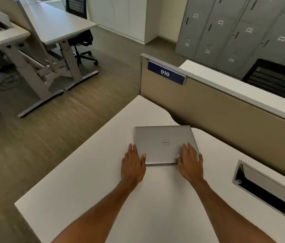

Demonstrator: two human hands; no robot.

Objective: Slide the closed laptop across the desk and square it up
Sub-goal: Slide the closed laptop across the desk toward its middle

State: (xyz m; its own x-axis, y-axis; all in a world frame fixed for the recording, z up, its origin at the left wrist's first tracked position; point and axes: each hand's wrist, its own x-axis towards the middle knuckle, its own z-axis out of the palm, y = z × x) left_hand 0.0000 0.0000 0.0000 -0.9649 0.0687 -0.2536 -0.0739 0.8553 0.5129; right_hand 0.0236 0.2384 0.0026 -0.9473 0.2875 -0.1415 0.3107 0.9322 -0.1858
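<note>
A closed silver laptop [162,142] lies flat on the white desk [89,172], near the desk's far edge by the curved cut-out. My left hand [133,163] rests at the laptop's near left corner, fingers flat along its left side and thumb on the lid. On the near right corner lies my right hand [189,163], its fingers spread on the lid and the thumb against the front edge. Both hands touch the laptop flat rather than closing around it.
A beige partition [225,109] with a blue "010" sign [165,73] runs behind the desk. An open cable hatch [267,192] is cut into the desk at right. The desk's left edge drops to the floor. Other desks, an office chair and grey lockers stand further off.
</note>
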